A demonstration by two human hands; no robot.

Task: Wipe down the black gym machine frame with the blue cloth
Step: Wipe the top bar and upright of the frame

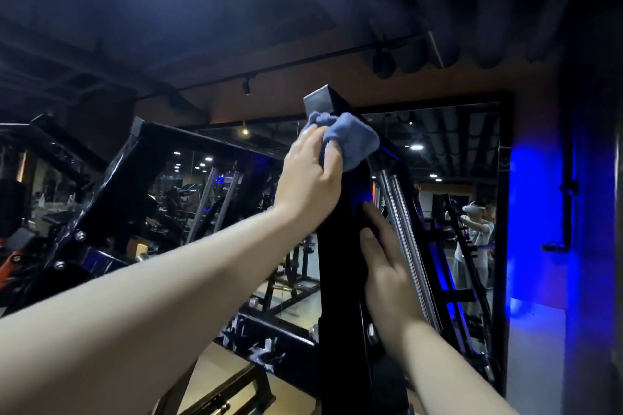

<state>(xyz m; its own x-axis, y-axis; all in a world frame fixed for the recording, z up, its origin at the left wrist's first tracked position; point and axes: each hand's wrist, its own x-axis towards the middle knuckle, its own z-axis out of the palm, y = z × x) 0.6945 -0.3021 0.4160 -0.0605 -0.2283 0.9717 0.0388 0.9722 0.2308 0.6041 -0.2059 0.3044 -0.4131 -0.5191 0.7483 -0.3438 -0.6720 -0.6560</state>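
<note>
Grip of the left hand (308,175) is clenched round the bunched blue cloth (350,141), pressing it against the black upright post (337,296) of the gym machine frame, just under the post's capped top end. The right hand (387,266) grasps nothing; its straight fingers lie flat on the post's right face lower down, beside the chrome guide rods (403,212).

Wiping looks to be in progress at the very top of this post. The dim light hides which surfaces are already clean. By this judgement the post below the cloth, the slanted beam (111,185) to the left and the scuffed lower crossbar (269,333) may remain.
</note>
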